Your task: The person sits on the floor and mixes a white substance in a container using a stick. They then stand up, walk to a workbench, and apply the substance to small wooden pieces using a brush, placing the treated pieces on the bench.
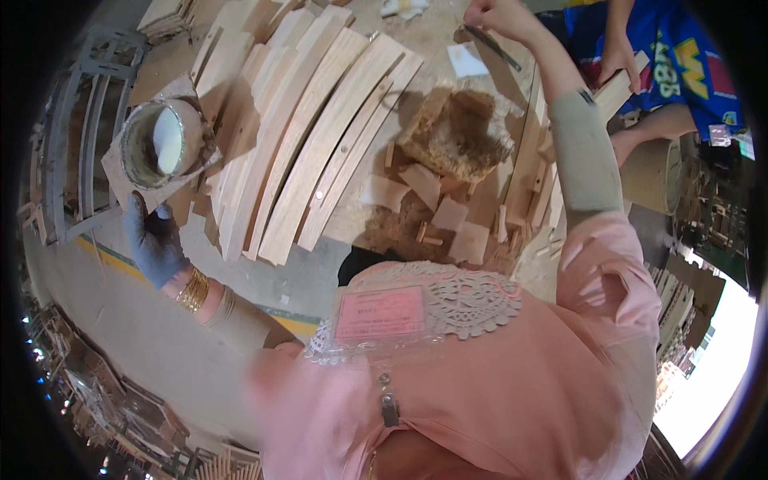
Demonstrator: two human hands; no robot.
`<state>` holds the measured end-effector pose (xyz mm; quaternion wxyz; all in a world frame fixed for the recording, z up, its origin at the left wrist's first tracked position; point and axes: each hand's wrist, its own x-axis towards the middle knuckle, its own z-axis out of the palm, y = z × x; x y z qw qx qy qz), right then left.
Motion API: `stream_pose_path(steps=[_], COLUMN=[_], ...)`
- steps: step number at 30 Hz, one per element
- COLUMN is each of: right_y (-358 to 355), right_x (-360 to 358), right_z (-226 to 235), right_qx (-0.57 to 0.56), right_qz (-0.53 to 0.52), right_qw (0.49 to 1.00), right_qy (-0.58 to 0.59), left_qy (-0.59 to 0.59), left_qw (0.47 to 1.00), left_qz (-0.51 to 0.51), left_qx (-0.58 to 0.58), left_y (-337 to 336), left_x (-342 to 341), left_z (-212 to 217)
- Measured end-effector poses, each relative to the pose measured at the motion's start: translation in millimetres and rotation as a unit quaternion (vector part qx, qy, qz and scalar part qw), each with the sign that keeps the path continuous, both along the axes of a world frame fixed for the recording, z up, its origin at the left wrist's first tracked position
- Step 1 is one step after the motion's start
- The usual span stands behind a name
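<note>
My left hand (157,244), in a grey-blue glove, is closed at the near edge of a square board (120,170). On that board stands a round pot (132,148), its rim crusted, with white liquid inside that looks like glue. My bare right hand (504,18) is closed at the far side of the table. A thin dark stick (494,48) meets its fingertips; part of the grip is cut off by the upper edge. Between my hands lie several curved wooden slats (320,132), side by side, some with slots or holes.
A rough, crusted brown block (456,136) with a hollow stands on the table, near pale scraps (450,214) and small wooden pegs (429,234). At the far right, a co-worker's hand (618,64) holds a wooden piece (614,94). A metal frame (88,136) stands left.
</note>
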<state>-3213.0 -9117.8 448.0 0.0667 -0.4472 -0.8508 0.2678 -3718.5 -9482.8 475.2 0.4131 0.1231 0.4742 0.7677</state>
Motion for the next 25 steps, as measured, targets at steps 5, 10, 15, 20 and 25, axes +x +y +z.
stream_pose_path(steps=[5,10,15,20,25], right_y=[-206,-302,-304,-310,-288], right_x=[-94,-118,-110,-104,-120], right_z=[120,-9,-63,-71,52], right_qx=[-0.283,0.010,0.030,-0.032,-0.287], right_qz=[-0.123,0.196,0.122,0.124,0.013], right_qw=[0.950,0.976,0.991,0.992,0.944], right_qy=[0.042,-0.091,-0.049,-0.008,0.161], left_qy=[-0.051,-0.014,0.031,0.005,0.013], left_qw=[0.997,0.998,0.999,0.998,0.997], left_qz=[-0.004,-0.013,0.030,0.052,0.068], left_qx=[0.054,0.055,0.012,0.019,0.039], left_y=[12,27,15,-15,-21], left_x=[17,38,54,37,27], left_z=[-14,0,24,16,13])
